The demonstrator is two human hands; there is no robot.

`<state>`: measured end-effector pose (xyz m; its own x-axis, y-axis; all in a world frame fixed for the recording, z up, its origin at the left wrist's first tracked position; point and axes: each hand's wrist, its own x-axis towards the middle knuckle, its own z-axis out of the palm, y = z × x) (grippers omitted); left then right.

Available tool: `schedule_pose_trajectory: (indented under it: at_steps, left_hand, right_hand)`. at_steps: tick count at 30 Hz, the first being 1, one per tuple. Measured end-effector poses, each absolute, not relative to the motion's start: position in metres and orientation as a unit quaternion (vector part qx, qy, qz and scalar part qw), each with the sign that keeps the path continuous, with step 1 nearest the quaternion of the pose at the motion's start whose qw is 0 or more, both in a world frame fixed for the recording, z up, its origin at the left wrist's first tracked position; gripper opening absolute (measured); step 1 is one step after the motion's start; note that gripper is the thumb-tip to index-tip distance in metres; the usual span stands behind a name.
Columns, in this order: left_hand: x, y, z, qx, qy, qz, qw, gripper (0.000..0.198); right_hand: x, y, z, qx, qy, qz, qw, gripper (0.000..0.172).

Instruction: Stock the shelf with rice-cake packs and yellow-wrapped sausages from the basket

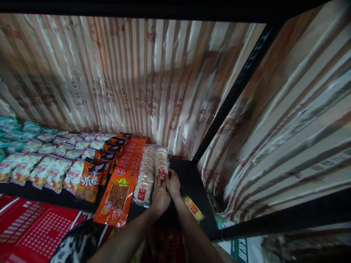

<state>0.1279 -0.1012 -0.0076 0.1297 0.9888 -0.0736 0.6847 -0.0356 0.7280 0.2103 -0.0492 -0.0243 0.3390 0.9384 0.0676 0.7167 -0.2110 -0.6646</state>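
My left hand [161, 196] and my right hand [173, 182] meet at the near end of a row of clear packets. Between their fingers is a packet of round pale crackers [162, 171] with a red label, gripped at its near edge and right side. Just left of it runs a second row of similar cracker packets [143, 191]. Beside that row lie orange packs of brown sticks [118, 195], overlapping toward the back. A small yellow packet [194, 209] lies alone on the black shelf [189, 182], right of my right forearm.
Black-and-orange snack bags [89, 180], white snack bags [56, 171] and teal packets [11, 128] fill the shelf's left side. Striped sheeting [131, 73] hangs behind. A black post [233, 98] rises at the right. Red plastic baskets [46, 226] stand below the front edge.
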Motion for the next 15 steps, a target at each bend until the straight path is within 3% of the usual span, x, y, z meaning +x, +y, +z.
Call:
schedule_pose_trajectory:
  at_steps: [4,15]
  left_hand:
    - [0.1284,-0.0994,-0.0086,0.675,0.62,0.232,0.325,0.065]
    - [0.1282,-0.0959,-0.0078,0.677,0.618,0.233,0.323,0.066]
  right_hand:
    - [0.2104,-0.0489,-0.0237,-0.755,-0.547,0.182,0.312,0.043]
    - [0.21,-0.0487,-0.0212,-0.751,-0.554,0.203,0.295,0.041]
